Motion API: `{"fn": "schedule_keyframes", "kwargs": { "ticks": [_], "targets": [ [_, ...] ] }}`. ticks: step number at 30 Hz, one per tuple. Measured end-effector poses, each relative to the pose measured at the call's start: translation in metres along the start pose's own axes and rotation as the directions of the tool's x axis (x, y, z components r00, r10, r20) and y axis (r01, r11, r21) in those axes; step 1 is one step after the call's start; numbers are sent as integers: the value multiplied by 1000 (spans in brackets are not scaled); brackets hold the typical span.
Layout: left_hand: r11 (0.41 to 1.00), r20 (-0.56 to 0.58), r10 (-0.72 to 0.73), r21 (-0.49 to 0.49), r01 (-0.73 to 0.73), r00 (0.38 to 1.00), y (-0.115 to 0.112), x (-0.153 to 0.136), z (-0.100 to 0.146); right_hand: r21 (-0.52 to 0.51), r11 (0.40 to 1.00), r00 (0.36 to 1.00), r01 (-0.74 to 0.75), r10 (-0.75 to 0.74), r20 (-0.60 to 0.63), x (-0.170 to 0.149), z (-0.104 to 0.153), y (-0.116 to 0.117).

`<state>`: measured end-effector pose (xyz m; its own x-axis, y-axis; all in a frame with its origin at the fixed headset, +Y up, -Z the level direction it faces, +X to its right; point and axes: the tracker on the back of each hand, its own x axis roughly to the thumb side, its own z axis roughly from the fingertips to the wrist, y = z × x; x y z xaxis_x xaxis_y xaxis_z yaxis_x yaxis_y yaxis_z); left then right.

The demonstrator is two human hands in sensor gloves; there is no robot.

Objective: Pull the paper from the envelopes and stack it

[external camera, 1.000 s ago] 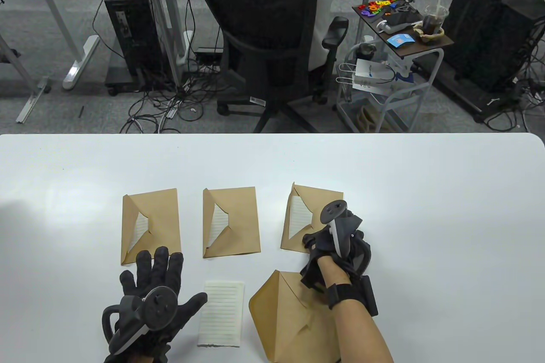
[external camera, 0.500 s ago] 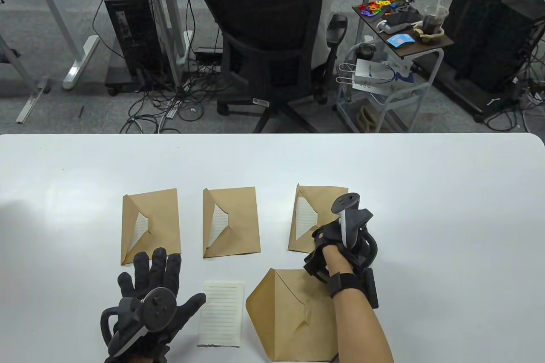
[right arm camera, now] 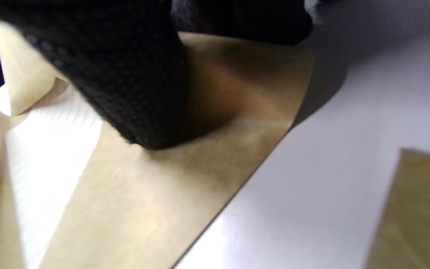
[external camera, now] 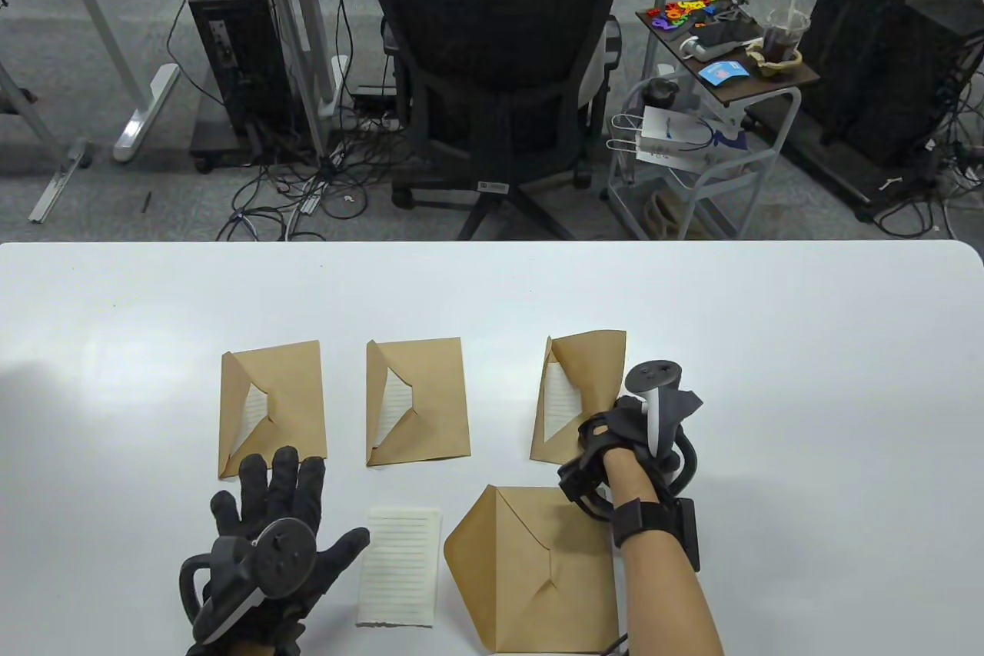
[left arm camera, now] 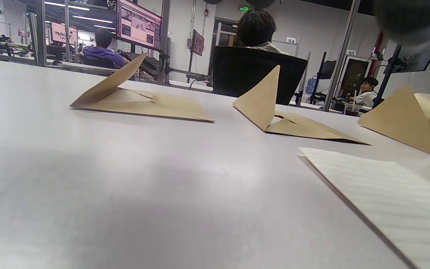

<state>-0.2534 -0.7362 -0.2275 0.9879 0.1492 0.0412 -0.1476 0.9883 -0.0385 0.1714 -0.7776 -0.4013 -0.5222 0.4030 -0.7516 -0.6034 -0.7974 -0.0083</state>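
I see four tan envelopes on the white tabletop [external camera: 769,348]. Three stand in a row across the middle of the table view: the left envelope [external camera: 280,402], the middle envelope [external camera: 430,394], and the right envelope [external camera: 592,371], each with its flap open and lined paper showing inside. The fourth, an emptied envelope [external camera: 538,571], lies opened out at lower center, just right of the loose lined sheet [external camera: 400,567], the only paper lying out on the tabletop.

My right hand [external camera: 615,448] sits at the lower right corner of the right envelope, and its fingers grip that envelope; the envelope's upper right part curls up off the tabletop. In the right wrist view a gloved finger [right arm camera: 125,82] presses down on the tan face, with the white paper [right arm camera: 50,149] exposed just to its left. The hand and tracker hide the envelope's lower right edge from above, and the wrist lies over the emptied envelope's upper right corner.

My left hand [external camera: 269,533] lies flat at lower left, fingers spread open and holding nothing, thumb tip just beside the loose sheet, fingertips close to the left envelope's lower edge.

Beyond the far edge of the tabletop, at upper center, stands a black office chair [external camera: 492,71] with a seated person, and a small cart [external camera: 723,71] at upper right.
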Motion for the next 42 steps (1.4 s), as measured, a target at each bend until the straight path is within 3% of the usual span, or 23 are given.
{"fn": "schedule_keyframes", "kwargs": {
  "ticks": [5,13,17,21,26,29,35,38,42],
  "targets": [
    [1000,5,0,-10,0,1000,-1,1,-1,-21,1000,999,13,-12,31,-8,1,-5],
    [1000,10,5,-8,-5,1000,-1,1,-1,-47,988,984,150,-144,104,-22,5,-24],
    [1000,15,8,-13,-8,1000,-2,2,-1,47,937,925,346,-349,150,-33,9,-39],
    [1000,19,10,-19,-9,1000,-3,4,0,77,928,898,365,-373,234,-40,16,-49],
    [1000,37,13,7,-13,999,-2,7,3,146,876,820,459,-482,311,-48,28,-63],
    [999,57,16,37,-18,998,2,12,7,179,855,774,486,-516,366,-52,42,-75],
    [964,144,59,248,-94,988,17,28,22,238,832,680,500,-548,487,-62,85,-90],
    [937,228,81,315,-152,970,23,39,32,272,817,637,509,-569,520,-69,106,-86],
    [921,362,110,313,-232,926,25,53,41,331,812,593,480,-579,560,-75,125,-63]
  ]
}}
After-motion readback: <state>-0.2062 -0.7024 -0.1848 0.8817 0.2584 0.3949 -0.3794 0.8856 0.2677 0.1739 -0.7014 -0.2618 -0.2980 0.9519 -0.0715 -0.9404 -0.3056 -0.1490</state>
